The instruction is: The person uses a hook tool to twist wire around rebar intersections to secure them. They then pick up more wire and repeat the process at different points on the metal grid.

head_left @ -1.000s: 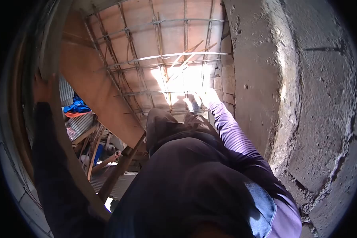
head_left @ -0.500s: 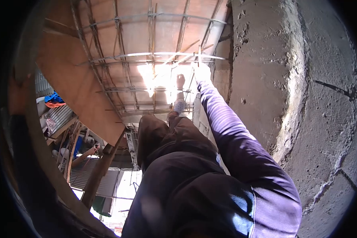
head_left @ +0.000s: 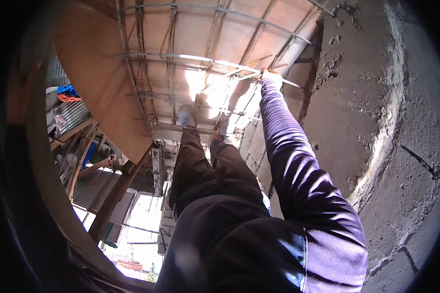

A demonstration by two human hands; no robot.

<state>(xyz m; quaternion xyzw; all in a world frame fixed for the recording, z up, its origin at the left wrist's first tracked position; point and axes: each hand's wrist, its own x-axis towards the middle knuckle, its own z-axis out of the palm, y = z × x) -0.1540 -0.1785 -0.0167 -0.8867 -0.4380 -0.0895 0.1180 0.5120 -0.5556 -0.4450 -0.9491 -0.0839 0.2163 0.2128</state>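
Observation:
My right hand (head_left: pixel 271 76), in a purple sleeve, reaches up to the right end of a steel bar (head_left: pixel 234 67) in the rebar grid. Its fingers are closed around the bar, close to where thin wooden sticks (head_left: pixel 249 68) cross it. At the dim left edge, my left hand (head_left: pixel 22 93) is raised beside a curved pale edge (head_left: pixel 36 151). Shadow and blur hide its fingers. Both my feet (head_left: pixel 186 117) stand at the lower part of the grid, over a pinkish panel (head_left: pixel 186 29).
A rough concrete wall (head_left: pixel 347 112) rises close on the right. To the left is a brown plywood sheet (head_left: pixel 98 93) with a wooden post (head_left: pixel 115 205) below it. Corrugated metal sheets (head_left: pixel 76 117), a blue tarp (head_left: pixel 67 91) and loose timber lie farther down.
My bent left leg has straightened, and its foot now shows beside the other on the grid. My right hand has shifted onto the bar. The whole view has tilted and moved.

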